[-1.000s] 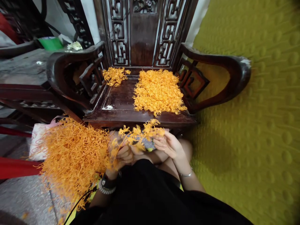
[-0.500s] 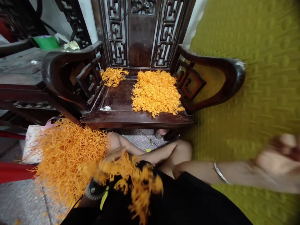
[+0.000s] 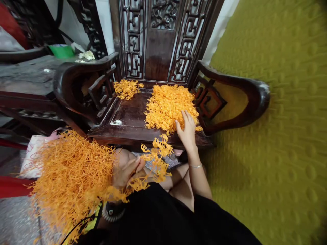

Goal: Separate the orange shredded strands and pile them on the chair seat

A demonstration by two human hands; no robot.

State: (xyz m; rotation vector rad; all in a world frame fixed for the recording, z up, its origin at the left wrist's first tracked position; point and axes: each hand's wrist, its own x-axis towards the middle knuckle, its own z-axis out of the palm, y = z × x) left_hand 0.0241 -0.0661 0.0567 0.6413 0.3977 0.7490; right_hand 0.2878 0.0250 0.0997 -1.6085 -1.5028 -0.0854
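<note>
My left hand (image 3: 126, 173) is closed above my lap. It pinches a string of orange curly pieces (image 3: 160, 149), which trails from beside my wrist up toward the chair seat's front edge. My right hand (image 3: 187, 132) reaches forward with its fingers apart, resting on the front right part of a flat, squarish mat of similar orange pieces (image 3: 168, 102). This mat covers the right side of the dark wooden chair seat (image 3: 129, 112). To my left rises a big heap of loose orange strands (image 3: 74, 166), near my left forearm. What exactly the pieces are is unclear.
A small orange clump (image 3: 127, 89) lies at the seat's back left corner. Curved armrests (image 3: 255, 102) flank the seat. Left stands a wooden table (image 3: 22, 75) with a green container (image 3: 61, 51). A white bag (image 3: 32, 149) sits behind the heap. Olive padded material (image 3: 281, 136) covers the right side.
My right hand has swung in from the far right onto the orange mat. The string in my left hand now stretches forward toward the seat instead of hanging over my lap. The view has shifted slightly.
</note>
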